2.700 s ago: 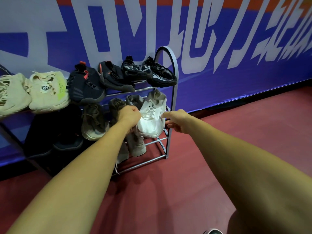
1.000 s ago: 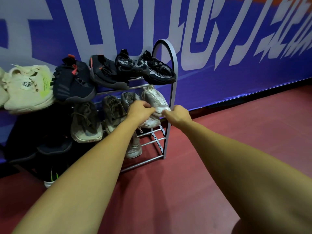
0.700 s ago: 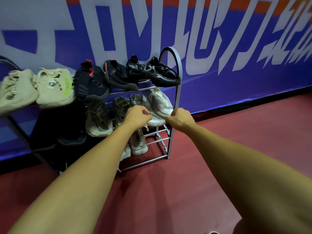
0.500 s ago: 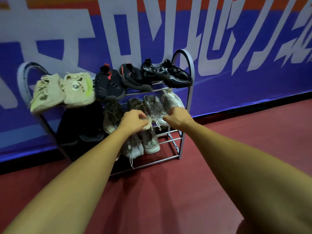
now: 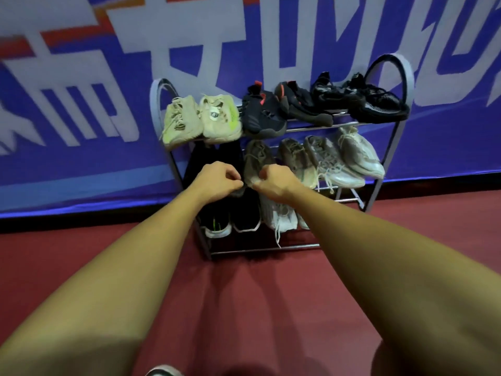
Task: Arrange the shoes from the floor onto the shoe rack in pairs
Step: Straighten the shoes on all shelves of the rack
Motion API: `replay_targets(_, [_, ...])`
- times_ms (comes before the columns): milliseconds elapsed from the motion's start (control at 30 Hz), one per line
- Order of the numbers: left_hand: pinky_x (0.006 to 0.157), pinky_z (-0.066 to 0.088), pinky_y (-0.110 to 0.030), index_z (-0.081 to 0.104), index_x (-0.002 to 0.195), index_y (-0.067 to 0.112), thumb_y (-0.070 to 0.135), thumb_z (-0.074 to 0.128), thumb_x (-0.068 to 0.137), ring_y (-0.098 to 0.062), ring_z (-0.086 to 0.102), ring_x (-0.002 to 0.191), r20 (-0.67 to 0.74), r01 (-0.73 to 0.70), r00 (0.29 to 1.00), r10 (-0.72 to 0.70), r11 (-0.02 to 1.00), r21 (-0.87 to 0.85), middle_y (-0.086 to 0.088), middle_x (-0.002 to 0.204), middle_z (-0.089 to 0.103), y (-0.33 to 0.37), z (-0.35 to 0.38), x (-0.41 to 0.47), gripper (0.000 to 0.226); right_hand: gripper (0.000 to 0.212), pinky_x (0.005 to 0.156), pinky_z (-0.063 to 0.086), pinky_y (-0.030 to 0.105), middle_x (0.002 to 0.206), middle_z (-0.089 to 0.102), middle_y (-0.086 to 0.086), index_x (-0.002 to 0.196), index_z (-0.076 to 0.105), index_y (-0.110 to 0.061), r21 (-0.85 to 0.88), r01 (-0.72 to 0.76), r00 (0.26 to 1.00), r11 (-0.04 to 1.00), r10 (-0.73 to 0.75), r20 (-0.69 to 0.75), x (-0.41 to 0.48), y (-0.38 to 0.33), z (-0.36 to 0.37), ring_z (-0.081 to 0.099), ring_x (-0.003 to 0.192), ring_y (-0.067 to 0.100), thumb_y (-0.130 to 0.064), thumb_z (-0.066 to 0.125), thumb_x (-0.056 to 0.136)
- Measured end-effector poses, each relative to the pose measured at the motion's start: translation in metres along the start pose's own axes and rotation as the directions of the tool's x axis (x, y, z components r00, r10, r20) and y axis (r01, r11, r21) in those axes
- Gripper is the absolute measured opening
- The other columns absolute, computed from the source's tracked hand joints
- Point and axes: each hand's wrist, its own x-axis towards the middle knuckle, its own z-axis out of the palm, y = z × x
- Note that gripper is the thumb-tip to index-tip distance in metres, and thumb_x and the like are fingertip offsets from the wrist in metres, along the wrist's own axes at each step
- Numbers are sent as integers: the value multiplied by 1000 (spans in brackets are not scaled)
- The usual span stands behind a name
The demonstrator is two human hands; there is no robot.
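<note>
Where the taupe shoe [image 5: 256,161] lies at the centre of the shoe rack's [image 5: 407,77] middle shelf, its toe overhangs the front rail, and the right hand [image 5: 275,183] pinches that toe. The left hand [image 5: 217,181] is curled just beside it, in front of the black shoes [image 5: 214,158]; I cannot tell if it grips anything. The top shelf is packed from arch to arch. Bare rails show at the lowest shelf's right end. Open red floor [image 5: 244,294] fills the lower frame.

The blue banner [image 5: 67,164] carries big white characters, cropped and too blurred to read. A round tag [image 5: 214,115] on a cream shoe [image 5: 225,128] is too small to make out.
</note>
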Motion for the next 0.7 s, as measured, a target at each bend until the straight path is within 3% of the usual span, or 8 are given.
replay_targets(100, [76,46,-23,76,93,26,31,73,84,-10,66,86,-4,44,999,-44,998,35,7,86,71,-23,-17,-14,11,34,91,50,40,115,67,17,105,64,-13,-38,45,999,998,-44,23,1,-23,17,62,109,37,-40,60,84])
replay_targets(233, [80,52,-29,75,89,28,33,72,83,-11,67,88,21,106,994,-108,991,80,7,87,73,-51,-25,-31,8,30,76,48,32,107,70,15,103,69,-9,-59,102,989,993,-95,109,1,-31,24,64,102,34,-35,62,88])
replay_targets(400, [78,50,-26,74,93,28,36,74,83,-11,66,88,159,97,980,-122,983,157,10,84,68,-64,-15,-30,12,30,81,54,36,102,71,12,100,74,-11,-86,149,970,985,-129,206,4,-36,35,65,98,29,-36,64,87])
replay_targets(500, [74,42,-20,73,103,23,35,74,84,-9,62,83,223,84,967,-121,982,168,11,83,65,-73,0,-28,23,30,80,55,36,98,73,10,97,76,-11,-64,135,961,989,-115,251,11,-32,46,66,94,26,-36,65,86])
replay_targets(700, [74,47,-22,73,103,24,38,74,82,-10,64,83,268,118,949,-166,975,187,11,83,67,-104,27,-16,25,31,77,50,31,99,70,6,102,75,-12,-207,150,896,967,-44,441,23,-17,75,64,95,24,-36,66,86])
